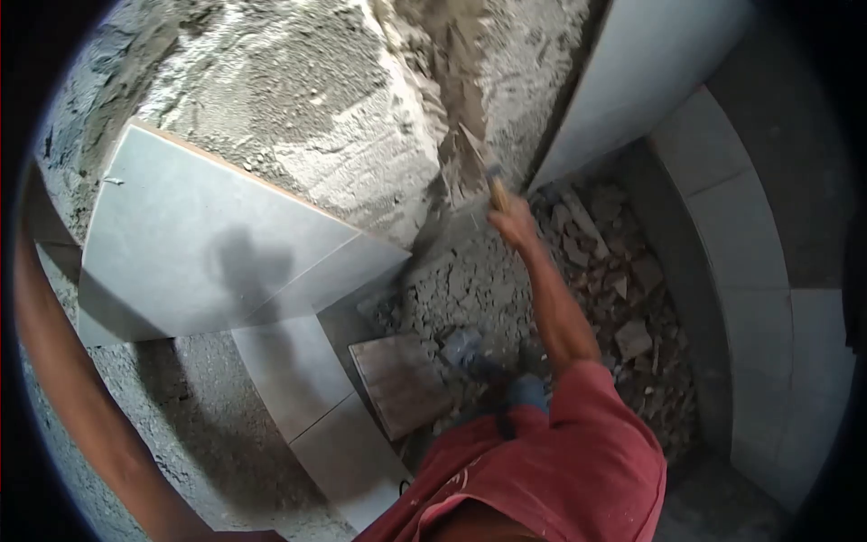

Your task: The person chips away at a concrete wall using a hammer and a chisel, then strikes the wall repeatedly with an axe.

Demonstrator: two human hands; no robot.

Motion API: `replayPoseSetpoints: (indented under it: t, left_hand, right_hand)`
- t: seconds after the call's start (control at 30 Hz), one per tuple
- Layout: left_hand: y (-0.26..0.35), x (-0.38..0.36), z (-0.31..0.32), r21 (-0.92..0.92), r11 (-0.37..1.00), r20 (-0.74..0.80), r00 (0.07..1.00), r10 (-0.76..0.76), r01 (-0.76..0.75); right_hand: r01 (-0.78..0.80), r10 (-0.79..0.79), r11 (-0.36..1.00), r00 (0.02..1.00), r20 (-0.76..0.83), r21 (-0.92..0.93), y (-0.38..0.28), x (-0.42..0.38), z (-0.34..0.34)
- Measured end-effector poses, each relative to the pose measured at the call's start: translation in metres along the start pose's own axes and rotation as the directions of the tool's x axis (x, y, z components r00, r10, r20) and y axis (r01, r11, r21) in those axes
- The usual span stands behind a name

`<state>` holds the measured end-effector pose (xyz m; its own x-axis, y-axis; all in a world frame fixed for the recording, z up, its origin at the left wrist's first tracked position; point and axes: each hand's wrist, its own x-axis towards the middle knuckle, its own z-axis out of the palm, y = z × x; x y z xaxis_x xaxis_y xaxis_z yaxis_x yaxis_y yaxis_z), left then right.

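My right hand (513, 221) is wrapped round the wooden handle of a trowel (496, 184). The blade points away from me, over the lower part of a rough mortar channel (459, 86) in the wall. Pale wet-looking mortar edges this channel on both sides. Along the left side of the view runs my left forearm (86, 397), reaching up beside a large light-grey wall tile (208, 226); the hand itself is out of sight past the dark rim of the picture.
Another large tile (632, 81) covers the wall at right. Broken rubble (623, 271) and crumbled mortar (470, 289) lie on the floor below. A loose square tile (402, 384) rests near my feet. Tiled ledges (759, 235) curve along the right and lower left (307, 379).
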<state>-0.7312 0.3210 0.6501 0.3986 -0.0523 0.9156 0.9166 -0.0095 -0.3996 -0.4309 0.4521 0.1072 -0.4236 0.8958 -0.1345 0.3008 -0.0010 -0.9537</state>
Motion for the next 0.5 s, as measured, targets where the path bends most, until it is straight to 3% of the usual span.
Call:
replayPoseSetpoints:
  t: [0.07,0.1,0.13,0.17,0.2,0.27,0.3,0.37,0.4,0.47,0.5]
  left_hand:
    - [-0.007,-0.004,-0.004,0.061,0.996,-0.018,0.998,0.064,-0.063]
    - [-0.031,0.004,-0.010,-0.005,0.999,0.036,0.999,0.034,-0.034]
    - [-0.040,0.007,-0.012,-0.080,0.997,0.109,0.994,0.000,0.009]
    - [-0.047,0.008,-0.012,-0.149,0.987,0.134,0.988,0.080,-0.060]
    - [-0.037,0.008,-0.009,-0.133,0.988,0.112,0.990,0.087,-0.072]
    - [-0.018,-0.001,0.000,-0.060,0.983,-0.004,0.984,0.176,-0.176]
    - [-0.017,0.001,-0.011,-0.050,0.989,0.100,0.984,0.145,-0.141]
    - [-0.007,-0.004,-0.006,0.012,0.991,0.068,0.989,0.131,-0.132]
    - [-0.002,-0.005,-0.002,0.062,0.990,0.012,0.992,0.124,-0.125]
    - [-0.023,0.000,-0.007,0.137,0.983,0.054,0.992,0.118,-0.124]
    - [-0.037,0.001,-0.013,0.198,0.972,0.084,0.990,0.112,-0.126]
  right_hand:
    - [0.322,-0.325,0.945,0.945,0.048,0.060,-0.013,-0.018,-0.007]
    - [0.341,-0.343,0.939,0.938,0.053,0.051,-0.015,-0.004,-0.011]
    - [0.175,-0.171,0.983,0.982,0.082,-0.052,-0.010,0.001,-0.012]
    - [0.011,0.003,0.988,0.996,0.088,-0.157,-0.006,0.005,-0.013]
    - [0.038,-0.025,0.986,0.996,0.083,-0.162,-0.004,0.007,-0.017]
    - [0.230,-0.227,0.968,0.973,0.042,-0.104,0.001,-0.002,-0.018]
    - [0.258,-0.253,0.960,0.966,0.057,-0.108,-0.011,0.002,-0.022]
    - [0.568,-0.551,0.822,0.814,0.184,-0.049,-0.033,-0.014,-0.030]
    - [0.575,-0.557,0.817,0.808,0.193,-0.051,-0.036,-0.003,-0.029]
    - [0.262,-0.240,0.944,0.962,0.128,-0.202,-0.046,0.019,-0.023]
    - [0.236,-0.209,0.945,0.968,0.136,-0.229,-0.052,0.022,-0.029]
